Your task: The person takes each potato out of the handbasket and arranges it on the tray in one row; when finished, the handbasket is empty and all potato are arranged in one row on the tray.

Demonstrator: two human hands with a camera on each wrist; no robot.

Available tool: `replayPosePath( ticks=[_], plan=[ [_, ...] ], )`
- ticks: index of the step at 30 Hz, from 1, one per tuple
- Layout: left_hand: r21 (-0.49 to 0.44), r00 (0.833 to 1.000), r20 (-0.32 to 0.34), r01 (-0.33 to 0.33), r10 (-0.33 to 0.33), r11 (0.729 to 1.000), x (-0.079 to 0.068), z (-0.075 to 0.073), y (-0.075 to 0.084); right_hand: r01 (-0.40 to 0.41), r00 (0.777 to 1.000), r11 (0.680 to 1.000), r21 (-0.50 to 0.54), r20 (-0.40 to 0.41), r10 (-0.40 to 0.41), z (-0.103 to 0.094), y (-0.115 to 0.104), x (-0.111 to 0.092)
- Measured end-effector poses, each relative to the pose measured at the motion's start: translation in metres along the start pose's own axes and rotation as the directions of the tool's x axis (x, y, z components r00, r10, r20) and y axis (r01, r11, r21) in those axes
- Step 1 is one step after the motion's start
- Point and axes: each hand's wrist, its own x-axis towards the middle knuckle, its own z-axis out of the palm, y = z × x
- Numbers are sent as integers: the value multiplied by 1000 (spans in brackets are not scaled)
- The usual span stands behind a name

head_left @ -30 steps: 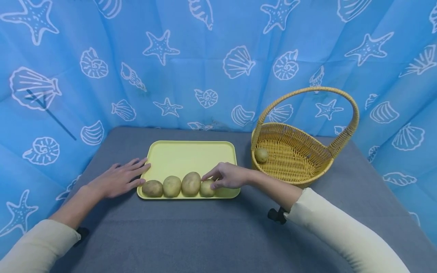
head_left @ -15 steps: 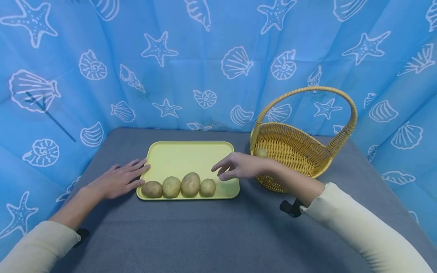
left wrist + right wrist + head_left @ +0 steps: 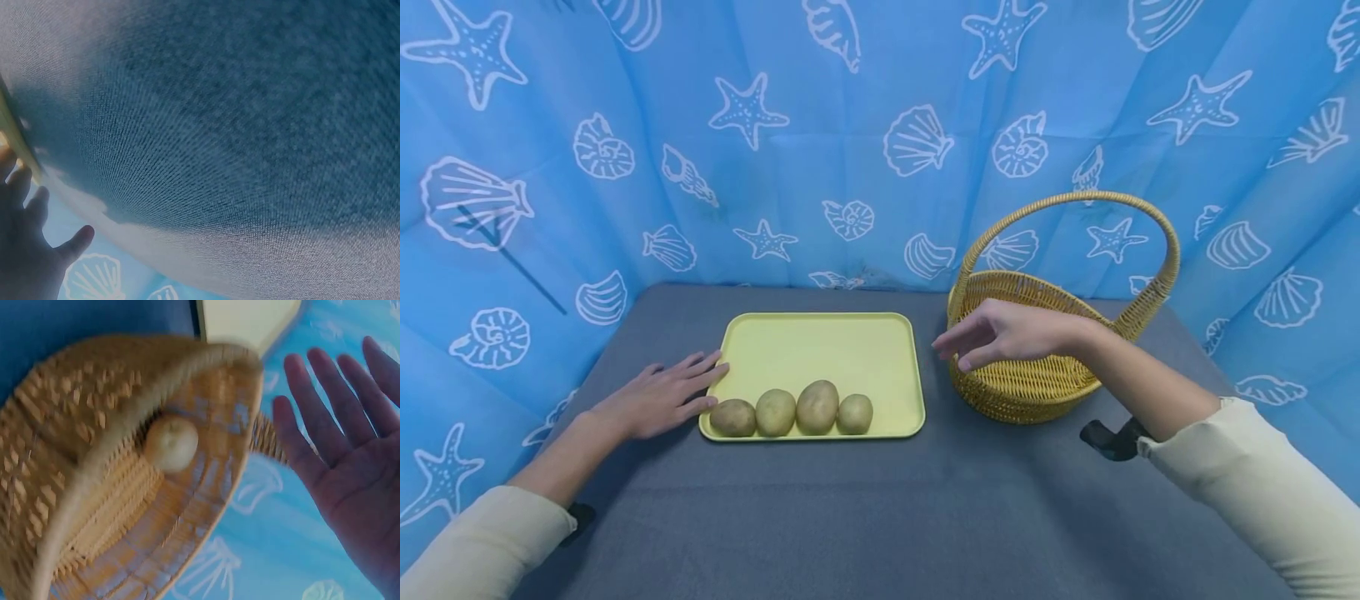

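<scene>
Several potatoes (image 3: 817, 408) stand in a row along the near edge of a yellow tray (image 3: 820, 342). My left hand (image 3: 651, 400) lies with spread fingers at the tray's left rim. Over the left part of a wicker basket (image 3: 1030, 387) my right hand (image 3: 1011, 333) hovers, fingers relaxed and holding nothing. The right wrist view shows one potato (image 3: 172, 444) inside the basket, against its wall; in the head view my right hand hides it. That same view shows the right palm with fingers extended beside the basket rim.
The basket's tall arched handle (image 3: 1082, 198) rises over its opening. A dark grey cloth (image 3: 775, 517) covers the table. Behind it hangs a blue curtain (image 3: 850, 167) printed with white shells and starfish.
My right hand has let go of the rightmost potato in the row, lifted, and moved right to above the basket. The left hand stays at the tray rim.
</scene>
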Motion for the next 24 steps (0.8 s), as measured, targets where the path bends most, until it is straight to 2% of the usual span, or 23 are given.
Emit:
replayPosePath(
  ticks=[4, 11, 18, 24],
  plan=[
    [0, 1000, -2, 4, -4, 1000, 0, 0, -1, -27, 1000, 999, 17, 16, 27, -14, 13, -11],
    [-6, 1000, -8, -2, 2, 1000, 0, 0, 0, -86, 996, 995, 56, -23, 87, -31, 34, -18],
    [6, 1000, -16, -6, 6, 1000, 0, 0, 1, -155, 985, 981, 120, -61, 163, -39, 49, -17],
    [-6, 1000, -16, -5, 5, 1000, -1, 0, 0, -187, 978, 977, 100, -80, 195, -40, 60, -11]
  ],
)
